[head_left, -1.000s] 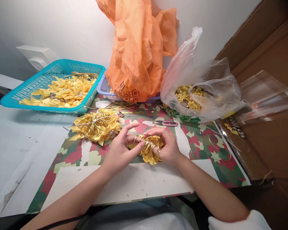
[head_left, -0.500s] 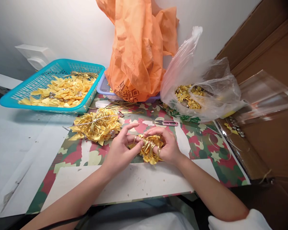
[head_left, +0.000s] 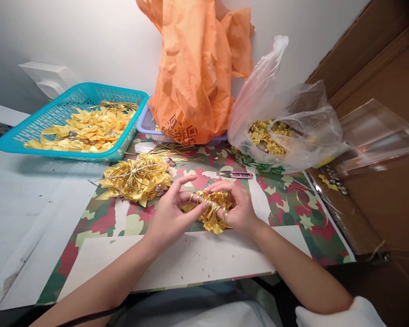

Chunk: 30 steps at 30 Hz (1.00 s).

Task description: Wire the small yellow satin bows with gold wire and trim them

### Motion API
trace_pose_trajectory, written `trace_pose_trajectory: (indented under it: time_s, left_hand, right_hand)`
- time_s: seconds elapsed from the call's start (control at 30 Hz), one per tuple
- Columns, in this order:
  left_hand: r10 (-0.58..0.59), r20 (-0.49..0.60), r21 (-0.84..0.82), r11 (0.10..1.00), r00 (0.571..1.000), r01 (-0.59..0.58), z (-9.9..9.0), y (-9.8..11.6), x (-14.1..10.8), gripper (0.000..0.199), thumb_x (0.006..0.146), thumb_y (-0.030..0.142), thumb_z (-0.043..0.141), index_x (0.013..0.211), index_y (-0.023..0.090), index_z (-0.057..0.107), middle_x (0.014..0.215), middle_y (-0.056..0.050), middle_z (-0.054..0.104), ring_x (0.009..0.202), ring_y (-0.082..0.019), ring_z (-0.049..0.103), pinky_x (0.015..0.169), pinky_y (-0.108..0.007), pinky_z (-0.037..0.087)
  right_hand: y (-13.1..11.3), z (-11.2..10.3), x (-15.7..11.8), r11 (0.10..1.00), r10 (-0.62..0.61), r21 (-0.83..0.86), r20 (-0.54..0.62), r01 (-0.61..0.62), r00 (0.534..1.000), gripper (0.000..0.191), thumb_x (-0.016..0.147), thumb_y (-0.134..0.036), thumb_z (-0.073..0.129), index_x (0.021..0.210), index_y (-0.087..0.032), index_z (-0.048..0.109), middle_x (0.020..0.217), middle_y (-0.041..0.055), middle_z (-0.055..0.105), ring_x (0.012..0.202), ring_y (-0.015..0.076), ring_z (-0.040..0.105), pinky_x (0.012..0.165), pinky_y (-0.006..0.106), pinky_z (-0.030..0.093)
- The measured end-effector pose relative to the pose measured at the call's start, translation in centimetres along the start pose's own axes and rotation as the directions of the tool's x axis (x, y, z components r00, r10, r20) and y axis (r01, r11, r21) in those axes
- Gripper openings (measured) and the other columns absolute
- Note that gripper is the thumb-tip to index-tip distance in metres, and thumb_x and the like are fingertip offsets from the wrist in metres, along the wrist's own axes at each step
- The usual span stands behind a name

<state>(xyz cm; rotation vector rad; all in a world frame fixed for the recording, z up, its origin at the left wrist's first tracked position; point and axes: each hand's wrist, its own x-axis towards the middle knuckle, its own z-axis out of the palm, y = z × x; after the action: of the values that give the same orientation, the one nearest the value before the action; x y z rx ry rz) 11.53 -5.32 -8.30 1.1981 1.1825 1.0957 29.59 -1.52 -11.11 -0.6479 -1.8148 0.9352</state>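
Near the middle of the table, a bunch of yellow ribbon flowers with gold wire loops hangs between my hands. My left hand has its index finger through the loops and its thumb pressed on the gold wires. From the other side, my right hand is closed round the loops, its fingers curled over them. Left of the hands lies a larger bundle of yellow ribbon flowers with gold wires gathered on top. Pink thread snips lie just beyond my hands.
A teal basket of yellow flowers stands at the back left. An orange bag sits over a purple basket. At the right are a clear plastic bag with yellow pieces and a cardboard box. Loose gold wires lie behind the bundle.
My left thumb has slid slightly to the right over the gold wires. My right hand has hardly moved.
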Motion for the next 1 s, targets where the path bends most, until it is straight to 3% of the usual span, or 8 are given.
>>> trace_pose_trajectory:
  time_s: [0.4,0.57,1.0]
  left_hand:
    - [-0.013,-0.008,-0.019,1.000,1.000,0.013,0.11,0.15,-0.01,0.058,0.078,0.024,0.073,0.128,0.021,0.045,0.072,0.001,0.066,0.073,-0.017,0.066,0.062,-0.024,0.051]
    - [-0.009,-0.006,-0.040,0.999,1.000,0.008,0.16,0.19,-0.01,0.057,0.078,0.025,0.073,0.127,0.021,0.045,0.072,0.001,0.066,0.073,-0.018,0.067,0.059,-0.024,0.051]
    - [-0.039,0.011,-0.058,0.997,0.999,0.040,0.11,0.26,0.07,0.054,0.078,0.026,0.073,0.125,0.021,0.046,0.074,0.002,0.066,0.074,-0.016,0.065,0.066,-0.025,0.051]
  right_hand:
    - [-0.74,-0.16,0.45,0.954,-0.039,-0.299,-0.044,0.024,0.998,0.034,0.065,-0.010,0.059,0.095,-0.026,0.057,0.089,0.0009,0.068,0.082,0.0202,0.062,0.079,0.036,0.051]
    - [-0.67,-0.29,0.63,0.946,-0.044,-0.321,-0.004,0.041,0.999,0.034,0.066,-0.008,0.059,0.094,-0.026,0.057,0.084,-0.0008,0.068,0.079,0.0197,0.062,0.088,0.042,0.049]
    - [-0.44,-0.14,0.51,0.950,-0.060,-0.309,-0.072,0.035,0.996,0.016,0.080,-0.012,0.061,0.088,-0.026,0.059,0.081,-0.0016,0.071,0.073,0.0170,0.066,0.094,0.044,0.047]
